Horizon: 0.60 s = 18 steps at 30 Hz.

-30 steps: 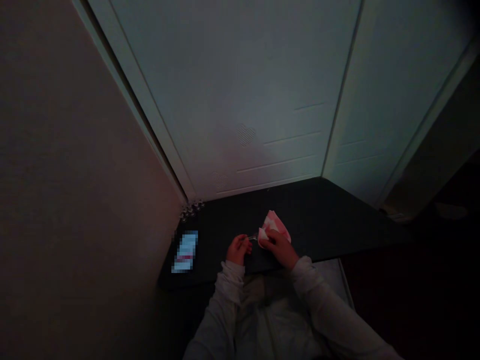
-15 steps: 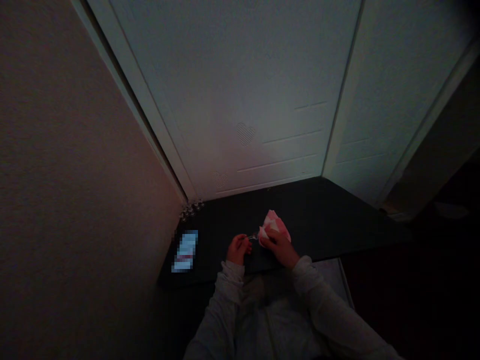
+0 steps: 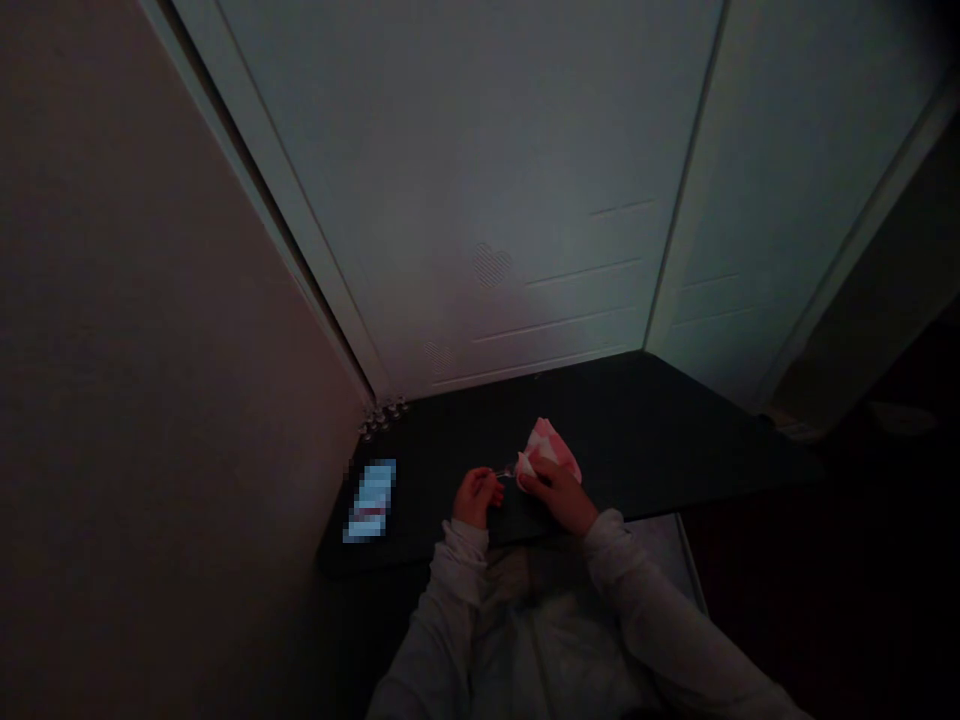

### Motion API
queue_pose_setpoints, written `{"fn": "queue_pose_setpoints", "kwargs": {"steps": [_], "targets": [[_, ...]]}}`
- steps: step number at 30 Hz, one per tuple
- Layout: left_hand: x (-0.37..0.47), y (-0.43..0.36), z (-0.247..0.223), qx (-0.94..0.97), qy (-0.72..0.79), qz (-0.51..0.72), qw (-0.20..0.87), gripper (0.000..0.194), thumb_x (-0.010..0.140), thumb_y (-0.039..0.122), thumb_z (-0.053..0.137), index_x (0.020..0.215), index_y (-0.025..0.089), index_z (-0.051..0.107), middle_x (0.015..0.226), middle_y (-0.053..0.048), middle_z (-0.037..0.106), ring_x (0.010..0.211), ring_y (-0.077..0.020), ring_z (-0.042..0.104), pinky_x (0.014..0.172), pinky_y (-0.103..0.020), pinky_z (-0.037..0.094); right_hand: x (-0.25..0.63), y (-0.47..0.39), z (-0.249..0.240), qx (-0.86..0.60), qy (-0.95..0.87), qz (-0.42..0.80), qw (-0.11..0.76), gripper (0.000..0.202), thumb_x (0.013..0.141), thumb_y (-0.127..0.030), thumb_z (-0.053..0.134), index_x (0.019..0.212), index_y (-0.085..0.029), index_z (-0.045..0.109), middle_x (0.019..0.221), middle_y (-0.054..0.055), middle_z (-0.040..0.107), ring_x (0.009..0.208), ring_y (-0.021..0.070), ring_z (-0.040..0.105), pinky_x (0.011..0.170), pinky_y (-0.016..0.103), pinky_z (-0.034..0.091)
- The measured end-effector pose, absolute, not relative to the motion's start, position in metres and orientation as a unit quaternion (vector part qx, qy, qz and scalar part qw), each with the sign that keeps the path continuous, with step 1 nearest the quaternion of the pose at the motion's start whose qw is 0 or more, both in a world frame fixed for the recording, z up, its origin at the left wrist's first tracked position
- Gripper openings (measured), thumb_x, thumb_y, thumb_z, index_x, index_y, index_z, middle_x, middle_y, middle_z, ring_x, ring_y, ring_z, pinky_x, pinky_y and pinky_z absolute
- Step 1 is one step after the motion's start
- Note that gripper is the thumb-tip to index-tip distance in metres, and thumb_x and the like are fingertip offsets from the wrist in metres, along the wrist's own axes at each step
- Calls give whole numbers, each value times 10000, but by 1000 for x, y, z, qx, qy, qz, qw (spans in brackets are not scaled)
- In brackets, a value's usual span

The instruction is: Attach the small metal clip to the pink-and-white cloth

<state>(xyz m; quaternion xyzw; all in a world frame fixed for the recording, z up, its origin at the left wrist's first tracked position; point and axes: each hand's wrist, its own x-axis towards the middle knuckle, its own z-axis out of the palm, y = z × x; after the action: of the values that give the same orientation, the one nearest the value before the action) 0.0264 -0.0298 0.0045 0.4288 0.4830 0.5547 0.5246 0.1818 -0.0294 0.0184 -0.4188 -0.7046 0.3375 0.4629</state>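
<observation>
My left hand (image 3: pixel 475 496) is closed, pinching the thin handle of a small shiny utensil (image 3: pixel 506 472). Its wider end points right, against a pink and white cloth (image 3: pixel 551 445); dim light hides whether it is a spoon or a fork. Fingers of my right hand (image 3: pixel 561 494) are closed on the cloth, which bunches around the utensil's end and stands up in a loose peak behind the hand. Both hands are just above the near part of a dark table (image 3: pixel 637 430).
A lit phone (image 3: pixel 370 502), its screen blurred, lies at the table's left end. Behind it, several small shiny pieces (image 3: pixel 382 416) cluster in the corner. A white panel with heart patterns (image 3: pixel 492 265) rises at the back edge, and a wall (image 3: pixel 187 420) closes off the left.
Both hands keep nearly the same place and grip. The cloth's upper folds have shifted very slightly.
</observation>
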Motion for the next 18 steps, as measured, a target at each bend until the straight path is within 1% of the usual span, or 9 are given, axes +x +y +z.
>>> {"fn": "queue_pose_setpoints", "kwargs": {"steps": [5, 11, 18], "targets": [[27, -30, 4, 429, 486, 551, 526, 414, 561, 463, 601, 767, 130, 468, 561, -4, 561, 442, -85, 497, 431, -217, 370, 182, -30, 20, -442, -694, 340, 455, 199, 703, -325, 478, 591, -162, 456, 596, -31, 400, 575, 104, 380, 538, 226, 303], [28, -30, 4, 437, 483, 550, 522, 410, 573, 458, 594, 781, 126, 470, 559, -2, 562, 442, -83, 497, 430, -214, 369, 181, -31, 19, -467, -669, 362, 451, 211, 675, -343, 516, 597, -164, 435, 551, -51, 352, 527, 92, 352, 493, 214, 277], [27, -30, 5, 426, 484, 552, 529, 419, 558, 472, 597, 761, 132, 460, 547, -1, 563, 429, -85, 495, 425, -217, 366, 182, -30, 18, -427, -698, 342, 462, 208, 738, -339, 438, 660, -158, 503, 673, -5, 456, 638, 124, 412, 594, 243, 324]]}}
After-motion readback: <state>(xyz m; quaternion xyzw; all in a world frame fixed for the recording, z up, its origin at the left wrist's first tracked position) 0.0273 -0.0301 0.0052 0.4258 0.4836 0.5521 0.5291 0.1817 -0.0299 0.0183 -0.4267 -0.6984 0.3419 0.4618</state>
